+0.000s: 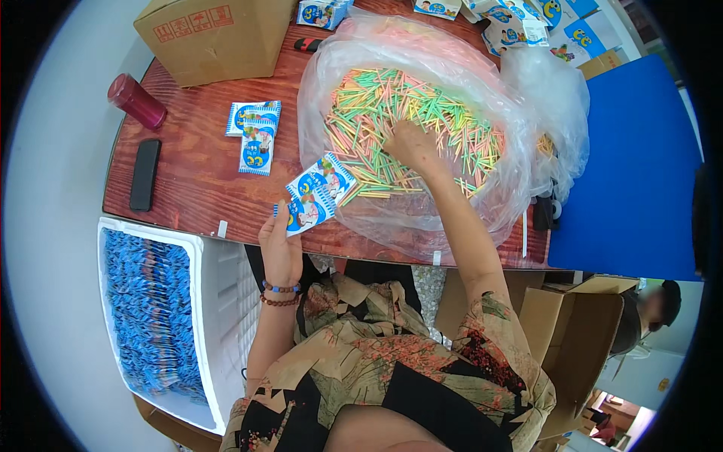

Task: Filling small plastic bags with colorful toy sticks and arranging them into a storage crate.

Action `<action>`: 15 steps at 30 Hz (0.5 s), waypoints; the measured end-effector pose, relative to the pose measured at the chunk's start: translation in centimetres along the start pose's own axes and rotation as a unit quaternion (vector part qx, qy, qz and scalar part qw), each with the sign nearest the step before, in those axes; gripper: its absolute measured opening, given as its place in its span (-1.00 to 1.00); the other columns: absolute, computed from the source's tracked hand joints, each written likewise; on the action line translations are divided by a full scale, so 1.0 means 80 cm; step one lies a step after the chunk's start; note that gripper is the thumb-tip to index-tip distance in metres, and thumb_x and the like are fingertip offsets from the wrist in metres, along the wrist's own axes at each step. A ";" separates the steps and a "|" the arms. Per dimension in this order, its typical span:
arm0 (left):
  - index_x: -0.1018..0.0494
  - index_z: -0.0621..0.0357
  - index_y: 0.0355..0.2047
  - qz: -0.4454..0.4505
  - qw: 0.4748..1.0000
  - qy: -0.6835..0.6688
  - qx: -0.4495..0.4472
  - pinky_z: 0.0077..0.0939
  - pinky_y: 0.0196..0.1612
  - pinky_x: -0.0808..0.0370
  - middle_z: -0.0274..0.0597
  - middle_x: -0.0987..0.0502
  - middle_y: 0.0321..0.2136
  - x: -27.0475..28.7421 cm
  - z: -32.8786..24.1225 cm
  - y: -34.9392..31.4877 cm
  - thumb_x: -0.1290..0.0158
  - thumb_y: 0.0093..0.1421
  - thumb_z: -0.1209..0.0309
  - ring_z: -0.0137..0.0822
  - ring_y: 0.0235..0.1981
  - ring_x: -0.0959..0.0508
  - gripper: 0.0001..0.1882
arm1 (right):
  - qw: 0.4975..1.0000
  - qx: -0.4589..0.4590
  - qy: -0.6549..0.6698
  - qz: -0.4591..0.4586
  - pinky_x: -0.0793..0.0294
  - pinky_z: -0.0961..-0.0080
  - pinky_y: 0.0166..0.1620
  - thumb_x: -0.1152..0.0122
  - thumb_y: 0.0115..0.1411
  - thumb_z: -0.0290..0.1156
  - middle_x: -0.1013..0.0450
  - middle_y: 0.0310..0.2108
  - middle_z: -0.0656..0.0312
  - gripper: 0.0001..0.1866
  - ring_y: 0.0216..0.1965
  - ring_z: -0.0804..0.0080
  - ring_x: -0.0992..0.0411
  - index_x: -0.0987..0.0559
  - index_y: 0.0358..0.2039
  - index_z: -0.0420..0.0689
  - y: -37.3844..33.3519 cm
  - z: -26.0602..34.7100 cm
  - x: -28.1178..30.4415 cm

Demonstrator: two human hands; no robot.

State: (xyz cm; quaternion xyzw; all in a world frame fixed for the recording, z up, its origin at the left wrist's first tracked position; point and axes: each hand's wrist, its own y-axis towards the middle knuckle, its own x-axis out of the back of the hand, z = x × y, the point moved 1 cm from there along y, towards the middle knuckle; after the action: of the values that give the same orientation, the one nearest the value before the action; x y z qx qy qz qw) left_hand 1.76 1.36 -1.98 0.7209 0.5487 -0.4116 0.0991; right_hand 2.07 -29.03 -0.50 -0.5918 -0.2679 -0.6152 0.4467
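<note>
My left hand (280, 242) holds a small fan of blue-and-white printed packets (316, 194) above the near edge of the reddish wooden table (196, 173). My right hand (410, 145) reaches into a big clear plastic bag (422, 45) and rests on a heap of thin pastel sticks (376, 105), fingers curled among them. Whether it grips any sticks is hidden by the fingers. Three more packets (254, 134) lie flat on the table to the left of the bag.
A white foam box (197, 301) full of blue packets stands by my left knee. On the table are a cardboard box (215, 34), a dark red bottle (136, 100), a black phone (144, 174) and more packets (520, 19) far right. A blue panel (640, 173), open cartons (572, 331) and another person (648, 309) are to the right.
</note>
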 end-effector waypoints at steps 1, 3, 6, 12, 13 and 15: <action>-0.52 0.27 -0.29 0.000 1.000 0.002 0.003 -0.54 -0.10 -0.50 -0.18 -0.59 -0.24 0.000 0.001 0.000 0.03 0.34 0.33 -0.47 -0.21 -0.58 -0.76 | 1.000 0.002 -0.010 0.021 -0.24 -0.16 0.02 -0.11 0.11 -0.15 -0.49 -0.23 -0.05 -0.61 -0.11 0.03 -0.46 -0.51 -0.26 -0.25 0.002 0.001 -0.003; -0.52 0.27 -0.30 -0.001 1.000 0.002 0.002 -0.54 -0.10 -0.50 -0.19 -0.59 -0.25 0.000 0.000 0.001 0.03 0.34 0.34 -0.47 -0.22 -0.58 -0.76 | 1.000 0.011 0.000 -0.001 -0.28 -0.08 -0.02 -0.08 0.13 -0.17 -0.49 -0.24 -0.05 -0.63 -0.14 0.03 -0.46 -0.50 -0.28 -0.26 0.001 -0.003 -0.012; -0.52 0.26 -0.31 -0.016 1.000 -0.002 -0.002 -0.55 -0.12 -0.50 -0.21 -0.60 -0.26 0.003 -0.002 0.000 0.03 0.33 0.34 -0.49 -0.23 -0.58 -0.77 | 0.996 0.032 0.078 -0.036 -0.34 0.11 -0.09 -0.05 0.18 -0.20 -0.49 -0.27 -0.04 -0.66 -0.20 0.08 -0.46 -0.47 -0.30 -0.27 -0.013 -0.019 -0.010; -0.53 0.26 -0.32 -0.016 1.000 -0.001 0.007 -0.55 -0.13 -0.51 -0.21 -0.60 -0.26 0.002 0.002 0.000 0.03 0.33 0.35 -0.49 -0.24 -0.58 -0.77 | 0.905 0.021 0.419 -0.071 -0.36 0.42 -0.16 -0.05 0.26 -0.26 -0.49 -0.27 0.12 -0.63 -0.23 0.36 -0.43 -0.36 -0.07 -0.31 -0.037 -0.034 -0.015; -0.53 0.26 -0.31 -0.010 1.000 0.001 0.005 -0.55 -0.12 -0.51 -0.21 -0.60 -0.25 0.002 0.003 0.001 0.03 0.33 0.35 -0.48 -0.24 -0.58 -0.77 | 0.893 0.014 0.434 -0.118 -0.37 0.42 -0.17 -0.01 0.27 -0.35 -0.48 -0.32 0.13 -0.69 -0.26 0.36 -0.43 -0.36 -0.08 -0.30 -0.041 -0.031 -0.015; -0.53 0.26 -0.31 -0.001 1.000 0.005 0.005 -0.55 -0.12 -0.51 -0.20 -0.60 -0.25 -0.001 0.005 0.000 0.03 0.33 0.34 -0.48 -0.23 -0.59 -0.77 | 0.879 0.003 0.448 -0.166 -0.38 0.41 -0.17 0.03 0.28 -0.44 -0.47 -0.37 0.14 -0.76 -0.28 0.36 -0.43 -0.37 -0.09 -0.29 -0.044 -0.036 -0.014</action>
State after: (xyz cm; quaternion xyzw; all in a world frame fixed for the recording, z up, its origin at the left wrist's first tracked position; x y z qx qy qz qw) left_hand 1.57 1.08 -2.15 0.7229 0.5476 -0.4112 0.0925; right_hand -2.53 -29.61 -1.36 -0.1984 -0.1358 -0.8788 0.4123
